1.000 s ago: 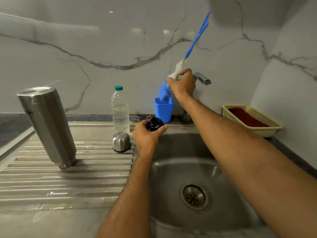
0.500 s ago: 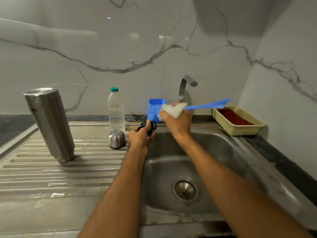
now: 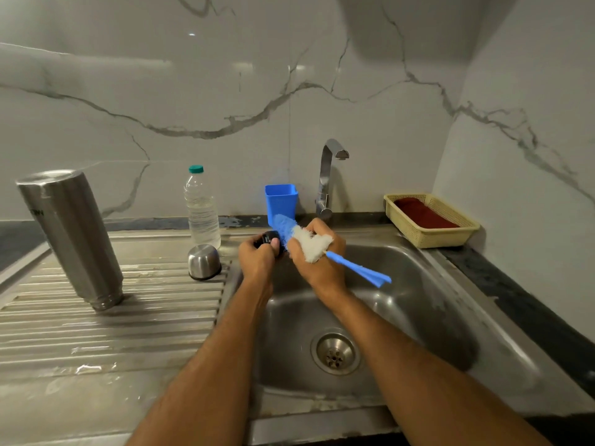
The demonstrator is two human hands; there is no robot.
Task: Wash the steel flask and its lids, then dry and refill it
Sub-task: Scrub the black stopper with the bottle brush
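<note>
I have one view only, a wide-angle camera on the head, looking forward and down over the sink point(image 3: 418, 317) toward the marble wall point(image 3: 225, 91) at 12 o'clock. It sits close: both forearms enter from 6 o'clock, the draining board point(image 3: 112, 317) spreads toward 9 o'clock, and the yellow basket point(image 3: 463, 235) lies near 2 o'clock. With no second view, nothing overlaps.

Yellow basket point(image 3: 463, 235) with red cloth point(image 3: 423, 214) beside sink point(image 3: 450, 317)
</note>
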